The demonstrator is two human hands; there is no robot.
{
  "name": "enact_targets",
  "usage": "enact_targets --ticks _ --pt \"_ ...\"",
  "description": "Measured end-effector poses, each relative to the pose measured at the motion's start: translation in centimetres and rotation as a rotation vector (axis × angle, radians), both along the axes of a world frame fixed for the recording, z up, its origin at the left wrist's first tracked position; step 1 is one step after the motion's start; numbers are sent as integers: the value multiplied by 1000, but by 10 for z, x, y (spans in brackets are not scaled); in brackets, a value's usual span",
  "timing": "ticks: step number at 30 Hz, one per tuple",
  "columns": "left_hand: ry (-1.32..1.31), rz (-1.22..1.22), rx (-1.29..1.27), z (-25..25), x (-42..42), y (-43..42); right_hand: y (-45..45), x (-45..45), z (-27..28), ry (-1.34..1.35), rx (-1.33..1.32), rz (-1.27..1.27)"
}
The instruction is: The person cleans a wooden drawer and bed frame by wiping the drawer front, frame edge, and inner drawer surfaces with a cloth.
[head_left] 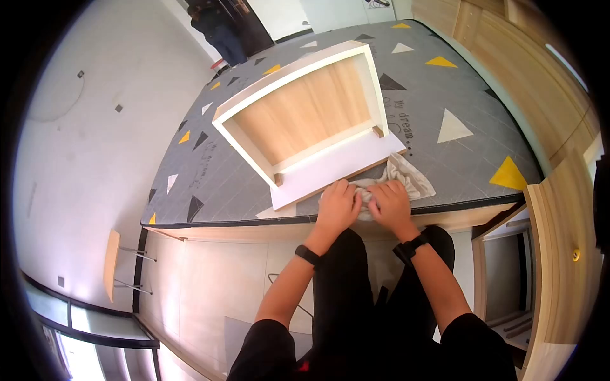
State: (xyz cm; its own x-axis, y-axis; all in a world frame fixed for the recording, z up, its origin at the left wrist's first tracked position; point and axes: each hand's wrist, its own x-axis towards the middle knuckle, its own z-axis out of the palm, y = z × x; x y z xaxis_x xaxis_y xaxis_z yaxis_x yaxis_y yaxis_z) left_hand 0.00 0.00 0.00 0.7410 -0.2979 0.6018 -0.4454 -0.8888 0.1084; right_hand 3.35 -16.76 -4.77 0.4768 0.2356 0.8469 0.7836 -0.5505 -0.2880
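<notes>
A pale, crumpled cloth (410, 178) lies at the near edge of the grey patterned mattress (318, 208). My left hand (338, 202) closes on its left end, fingers curled. Close beside it, my right hand (389, 202) grips the bunched middle, and the rest of the cloth spreads out to the right. Just beyond both hands is a wooden drawer (305, 108) with white edges, its open side tilted towards me. It rests on its white front panel (337, 165), which lies on the mattress. Each wrist wears a black band.
A small wooden table (112, 267) with metal legs stands by the wall at left. On the right is a wooden cabinet (549, 254) with an open compartment. A person (219, 32) stands past the mattress's far end. Tiled floor (210, 273) shows below.
</notes>
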Motion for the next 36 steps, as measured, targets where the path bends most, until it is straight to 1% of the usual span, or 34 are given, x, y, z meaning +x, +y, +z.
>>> enact_targets --ticks 2,3,5,6,7,9,10,12,13,15,16,18,19,22,24,25,27,28,29,30,31,32,34,35,36 --pt "-26 -21 142 14 1 2 1 1 6 -1 -35 64" --pt "8 -27 128 11 -2 -11 -13 -2 4 34 -48 60" --pt "-94 -67 166 27 -2 -16 -23 2 22 6 30 134" --pt "-174 -90 162 41 -1 -10 -20 7 29 -42 12 133" --pt "-167 -91 162 50 1 -6 -20 11 44 -36 13 133" --pt "-421 11 169 55 -1 -2 -14 11 72 -89 -106 107" --pt "-408 16 161 51 1 4 -6 16 72 -76 -114 112" --pt "-303 148 166 36 8 17 9 28 64 -24 -153 152" --pt "-297 155 161 26 9 23 12 36 49 -18 -160 159" --pt "29 3 2 -1 13 37 20 51 18 58 -397 143" --pt "83 9 -40 -12 13 40 20 56 17 56 -399 148" --pt "58 64 -5 -23 13 41 23 69 16 178 -550 200" --pt "43 114 30 -23 12 40 26 75 14 182 -548 203" --pt "120 172 58 -19 20 39 42 81 8 173 -628 148" --pt "139 165 22 -20 27 43 54 85 9 257 -780 71" --pt "160 157 -10 -20 29 45 55 85 21 254 -783 75" --pt "195 153 22 -19 30 50 53 85 45 432 -896 133" --pt "226 142 58 -17 31 53 55 87 50 426 -895 139" --pt "224 151 60 -14 31 58 57 89 54 474 -940 131" --pt "291 95 69 -11 31 63 59 91 57 521 -986 124" --pt "360 39 76 -8 29 66 60 92 60 515 -986 133" --pt "360 49 76 -6 29 69 60 93 63 527 -1016 145" --pt "360 20 201 1 30 70 59 93 60 536 -1045 156" --pt "362 21 199 2 29 67 58 91 53 478 -1023 135" --pt "245 68 353 1 28 63 57 87 46 421 -1001 115"
